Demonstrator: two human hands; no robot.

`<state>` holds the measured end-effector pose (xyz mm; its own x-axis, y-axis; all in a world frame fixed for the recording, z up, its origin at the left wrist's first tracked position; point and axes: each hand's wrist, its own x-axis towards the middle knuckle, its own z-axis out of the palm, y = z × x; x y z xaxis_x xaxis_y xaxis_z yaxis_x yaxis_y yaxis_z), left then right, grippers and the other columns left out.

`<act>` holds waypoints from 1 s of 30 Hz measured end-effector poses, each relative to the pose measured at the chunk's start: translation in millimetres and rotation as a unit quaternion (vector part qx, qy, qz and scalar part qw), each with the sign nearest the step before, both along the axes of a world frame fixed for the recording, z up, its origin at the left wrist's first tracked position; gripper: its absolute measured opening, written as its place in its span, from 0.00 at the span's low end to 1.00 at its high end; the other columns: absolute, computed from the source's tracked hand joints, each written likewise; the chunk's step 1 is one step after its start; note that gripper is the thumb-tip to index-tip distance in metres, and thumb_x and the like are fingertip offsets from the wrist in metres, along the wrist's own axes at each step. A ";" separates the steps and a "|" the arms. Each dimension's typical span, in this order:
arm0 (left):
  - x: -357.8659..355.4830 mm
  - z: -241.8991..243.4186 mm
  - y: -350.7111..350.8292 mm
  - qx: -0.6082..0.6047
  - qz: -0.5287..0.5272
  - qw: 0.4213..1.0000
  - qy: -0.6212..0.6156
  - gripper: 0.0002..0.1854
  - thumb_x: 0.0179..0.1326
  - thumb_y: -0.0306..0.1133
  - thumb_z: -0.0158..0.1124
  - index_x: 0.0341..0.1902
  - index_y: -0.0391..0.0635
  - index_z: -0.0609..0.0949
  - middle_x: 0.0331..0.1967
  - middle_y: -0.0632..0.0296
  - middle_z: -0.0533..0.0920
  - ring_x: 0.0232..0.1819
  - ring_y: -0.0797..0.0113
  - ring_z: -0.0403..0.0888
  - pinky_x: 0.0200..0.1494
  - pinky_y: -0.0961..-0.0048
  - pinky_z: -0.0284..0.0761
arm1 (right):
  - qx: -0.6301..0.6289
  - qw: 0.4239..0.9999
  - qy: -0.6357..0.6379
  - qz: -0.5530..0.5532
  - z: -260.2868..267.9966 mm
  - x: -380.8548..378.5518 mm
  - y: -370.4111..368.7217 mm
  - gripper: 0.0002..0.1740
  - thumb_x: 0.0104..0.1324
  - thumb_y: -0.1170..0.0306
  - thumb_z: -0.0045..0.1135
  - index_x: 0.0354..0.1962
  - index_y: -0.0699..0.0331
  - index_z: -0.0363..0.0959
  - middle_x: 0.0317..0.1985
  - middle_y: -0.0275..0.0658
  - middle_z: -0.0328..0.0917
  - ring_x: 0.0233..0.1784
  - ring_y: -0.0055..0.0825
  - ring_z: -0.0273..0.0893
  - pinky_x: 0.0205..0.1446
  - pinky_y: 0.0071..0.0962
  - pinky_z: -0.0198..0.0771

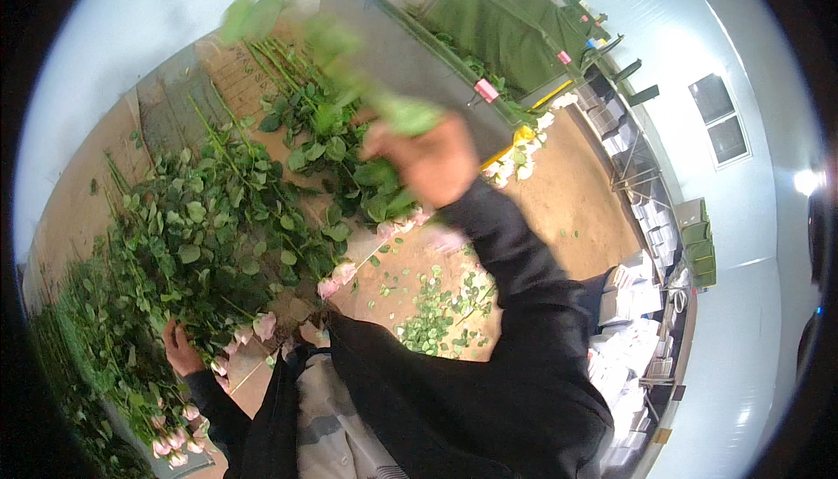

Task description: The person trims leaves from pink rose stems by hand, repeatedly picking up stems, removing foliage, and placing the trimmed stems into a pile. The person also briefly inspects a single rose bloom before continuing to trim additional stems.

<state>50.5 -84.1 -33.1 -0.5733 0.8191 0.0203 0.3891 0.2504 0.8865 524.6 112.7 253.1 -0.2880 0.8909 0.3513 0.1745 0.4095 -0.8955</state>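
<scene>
My right hand [442,161], blurred by motion, is raised over the table and closed around a leafy rose stem [334,50]. That stem runs up and to the left past the fingers; a blurred pale pink bloom [448,239] shows below the hand. Lower left, my left hand [181,349] touches the leaves of a large pile of cut roses [196,217]. Whether its fingers grip a stem is hidden by foliage. Pink blooms [264,326] of the pile point toward me. Under my right hand lies a second bunch of roses [327,145].
Grey upright panels [419,53] and green cloth dividers [491,34] with coloured clips stand at upper right, white blooms [524,158] by their edge. Loose leaves [432,315] litter the brown floor. Shelves of folded white cartons [632,348] line the right wall.
</scene>
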 end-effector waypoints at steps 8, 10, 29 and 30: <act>-27.4 2.6 3.3 0.120 0.173 0.904 -0.373 0.19 0.62 0.33 0.53 0.56 0.44 0.73 0.53 0.56 0.75 0.51 0.60 0.75 0.48 0.65 0.72 | 0.171 0.736 -0.625 -0.197 76.5 234.1 119.3 0.20 0.63 0.72 0.40 0.51 0.51 0.72 0.47 0.37 0.76 0.49 0.34 0.75 0.53 0.29 0.68; -34.6 -2.1 9.8 0.081 0.200 0.932 -0.292 0.19 0.59 0.34 0.55 0.55 0.44 0.74 0.48 0.53 0.79 0.49 0.61 0.77 0.49 0.69 0.71 | -0.003 0.857 -0.467 -0.219 59.2 252.5 136.7 0.21 0.66 0.66 0.37 0.57 0.57 0.65 0.54 0.42 0.71 0.56 0.38 0.70 0.59 0.34 0.65; 30.7 18.1 78.0 -0.324 -0.031 0.932 0.162 0.31 0.54 0.39 0.61 0.58 0.38 0.63 0.46 0.44 0.75 0.46 0.47 0.76 0.46 0.57 0.73 | -0.101 0.944 -0.307 0.068 -288.8 -317.0 -42.9 0.21 0.63 0.59 0.50 0.47 0.65 0.71 0.39 0.47 0.77 0.40 0.43 0.75 0.46 0.40 0.69; 34.5 12.0 77.4 -0.242 -0.023 0.941 0.237 0.36 0.54 0.39 0.59 0.62 0.33 0.58 0.36 0.38 0.78 0.38 0.43 0.78 0.41 0.53 0.74 | -0.123 0.937 -0.317 0.075 -294.8 -328.5 -40.4 0.21 0.61 0.59 0.51 0.45 0.67 0.72 0.39 0.47 0.78 0.41 0.43 0.75 0.47 0.39 0.69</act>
